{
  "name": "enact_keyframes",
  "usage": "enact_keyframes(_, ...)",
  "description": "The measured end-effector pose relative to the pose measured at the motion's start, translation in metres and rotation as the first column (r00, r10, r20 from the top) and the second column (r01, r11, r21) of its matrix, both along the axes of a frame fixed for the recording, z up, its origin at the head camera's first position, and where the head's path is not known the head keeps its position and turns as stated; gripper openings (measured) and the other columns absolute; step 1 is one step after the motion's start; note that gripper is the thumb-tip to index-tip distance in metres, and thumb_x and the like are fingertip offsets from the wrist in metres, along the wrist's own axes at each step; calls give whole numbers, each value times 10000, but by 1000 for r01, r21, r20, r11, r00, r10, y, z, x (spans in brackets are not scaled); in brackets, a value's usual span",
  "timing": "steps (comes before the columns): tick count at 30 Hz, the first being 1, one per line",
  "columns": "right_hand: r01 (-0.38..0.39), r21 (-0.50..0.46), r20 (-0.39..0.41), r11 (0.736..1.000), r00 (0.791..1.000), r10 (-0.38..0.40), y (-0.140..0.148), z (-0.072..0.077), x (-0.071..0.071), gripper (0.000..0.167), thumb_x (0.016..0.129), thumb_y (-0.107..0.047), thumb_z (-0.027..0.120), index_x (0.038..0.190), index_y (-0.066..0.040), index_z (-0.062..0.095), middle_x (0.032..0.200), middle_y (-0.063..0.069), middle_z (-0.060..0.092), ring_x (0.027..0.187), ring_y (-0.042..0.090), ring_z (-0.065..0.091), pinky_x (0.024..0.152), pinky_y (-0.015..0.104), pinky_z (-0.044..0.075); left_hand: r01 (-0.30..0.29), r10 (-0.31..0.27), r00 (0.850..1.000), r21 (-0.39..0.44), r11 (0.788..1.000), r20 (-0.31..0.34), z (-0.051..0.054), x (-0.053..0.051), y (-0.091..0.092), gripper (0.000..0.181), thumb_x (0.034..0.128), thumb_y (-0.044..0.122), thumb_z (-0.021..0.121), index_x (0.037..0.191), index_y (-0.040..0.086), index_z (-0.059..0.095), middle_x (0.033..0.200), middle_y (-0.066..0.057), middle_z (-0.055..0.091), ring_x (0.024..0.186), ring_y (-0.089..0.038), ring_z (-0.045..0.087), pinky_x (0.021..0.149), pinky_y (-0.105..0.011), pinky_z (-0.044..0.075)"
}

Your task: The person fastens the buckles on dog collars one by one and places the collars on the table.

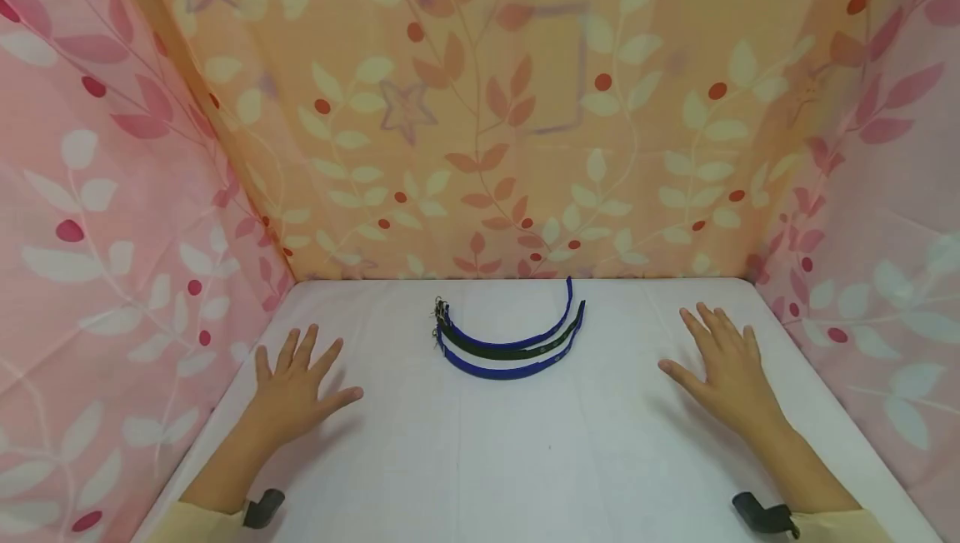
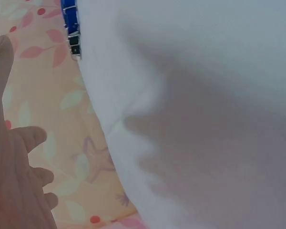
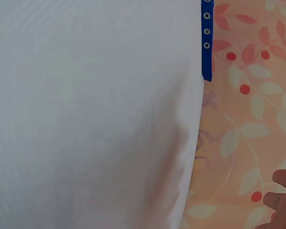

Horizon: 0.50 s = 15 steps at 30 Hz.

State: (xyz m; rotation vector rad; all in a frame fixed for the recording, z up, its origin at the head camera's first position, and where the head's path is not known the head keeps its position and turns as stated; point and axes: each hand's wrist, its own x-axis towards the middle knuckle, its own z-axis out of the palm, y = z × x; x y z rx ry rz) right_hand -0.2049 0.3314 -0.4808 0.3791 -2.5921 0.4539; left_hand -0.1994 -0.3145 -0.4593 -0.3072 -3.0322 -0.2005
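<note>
Several curved straps lie together near the table's far edge in the head view: a blue strap in front, a dark green strap behind it, and another blue strap at the back. Their metal buckles are bunched at the left end. My left hand, fingers spread, hovers left of them and holds nothing. To their right my right hand is spread the same way, also holding nothing. The left wrist view shows buckles; the right wrist view shows a blue strap end with metal eyelets.
A white cloth covers the table. Behind it hangs an orange leaf-patterned curtain, with pink patterned cloth on the left and more pink cloth on the right. Dark devices are strapped at both wrists.
</note>
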Motion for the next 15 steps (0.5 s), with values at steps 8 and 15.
enact_keyframes(8, 12, -131, 37, 991, 999, -7, -13, -5, -7, 891, 878, -467, 778, 1575, -92, 370, 1547, 266, 413, 1424, 505, 337, 1169, 744, 101, -22, 0, 996, 238, 971, 92, 1, -4, 21, 1009, 929, 717, 555, 1639, 106, 182, 1668, -278, 154, 1511, -534, 82, 1083, -815, -19)
enact_keyframes(15, 24, -223, 60, 974, 998, -11, -22, -7, -12, 882, 894, -441, 776, 1566, -49, 359, 1486, 294, 446, 1371, 518, 372, 1114, 775, 157, -29, -1, 995, 294, 955, 99, -5, -13, 39, 991, 941, 694, 555, 1630, 80, 193, 1651, -278, 214, 1501, -521, 144, 1087, -804, 29)
